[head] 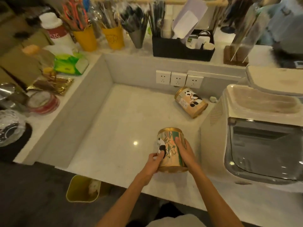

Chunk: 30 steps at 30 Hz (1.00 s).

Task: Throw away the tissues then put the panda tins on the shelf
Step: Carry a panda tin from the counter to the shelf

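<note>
A gold panda tin [170,145] is held near the front of the white counter [121,122], with my left hand [153,163] on its left side and my right hand [184,152] on its right side. A second panda tin [191,101] lies on its side at the back right of the counter, under the wall sockets [178,78]. Down on the floor in front of the counter stands a yellow bin [82,189] with crumpled white tissue [94,187] inside.
A raised ledge [141,50] carries yellow cups [113,36] of straws, a black organizer [182,49] and a green tissue pack [70,63]. A white machine [262,138] stands on the right. A small crumpled scrap [213,99] lies beside the machine.
</note>
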Each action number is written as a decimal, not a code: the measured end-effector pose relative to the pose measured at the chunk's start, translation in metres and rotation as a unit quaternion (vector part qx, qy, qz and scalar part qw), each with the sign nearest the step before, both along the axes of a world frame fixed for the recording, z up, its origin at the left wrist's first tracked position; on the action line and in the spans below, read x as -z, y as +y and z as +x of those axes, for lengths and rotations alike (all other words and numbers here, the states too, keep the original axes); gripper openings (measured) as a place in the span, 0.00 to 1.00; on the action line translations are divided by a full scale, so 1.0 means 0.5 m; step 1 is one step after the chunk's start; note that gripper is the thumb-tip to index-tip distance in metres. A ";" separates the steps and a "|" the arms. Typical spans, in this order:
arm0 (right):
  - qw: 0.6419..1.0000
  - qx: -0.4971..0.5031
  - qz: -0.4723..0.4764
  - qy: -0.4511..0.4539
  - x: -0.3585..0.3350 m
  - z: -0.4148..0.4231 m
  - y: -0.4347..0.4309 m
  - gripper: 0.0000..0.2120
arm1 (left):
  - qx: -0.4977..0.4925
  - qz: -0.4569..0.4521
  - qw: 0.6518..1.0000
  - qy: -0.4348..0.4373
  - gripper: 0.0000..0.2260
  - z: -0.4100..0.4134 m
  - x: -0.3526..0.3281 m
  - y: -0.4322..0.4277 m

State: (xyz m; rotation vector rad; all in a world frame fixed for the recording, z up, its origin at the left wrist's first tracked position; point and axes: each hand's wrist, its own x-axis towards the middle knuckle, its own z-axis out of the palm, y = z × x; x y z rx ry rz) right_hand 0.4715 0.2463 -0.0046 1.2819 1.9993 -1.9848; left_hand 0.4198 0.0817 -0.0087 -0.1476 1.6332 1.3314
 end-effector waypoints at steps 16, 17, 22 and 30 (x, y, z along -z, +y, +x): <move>0.843 -0.505 -0.169 0.075 -0.110 0.028 -0.773 0.25 | -0.510 0.020 0.849 0.138 0.46 0.368 -0.115 -0.702; 0.816 -0.545 -0.176 0.071 -0.118 0.057 -0.844 0.25 | -0.545 0.018 0.826 0.142 0.46 0.420 -0.128 -0.750; 0.690 -0.697 -0.188 0.051 -0.140 0.249 -1.164 0.18 | -0.687 0.004 0.706 0.175 0.31 0.689 -0.168 -0.951; 0.516 -0.819 -0.253 -0.008 -0.177 0.486 -1.504 0.23 | -0.808 -0.051 0.546 0.215 0.34 0.967 -0.201 -1.118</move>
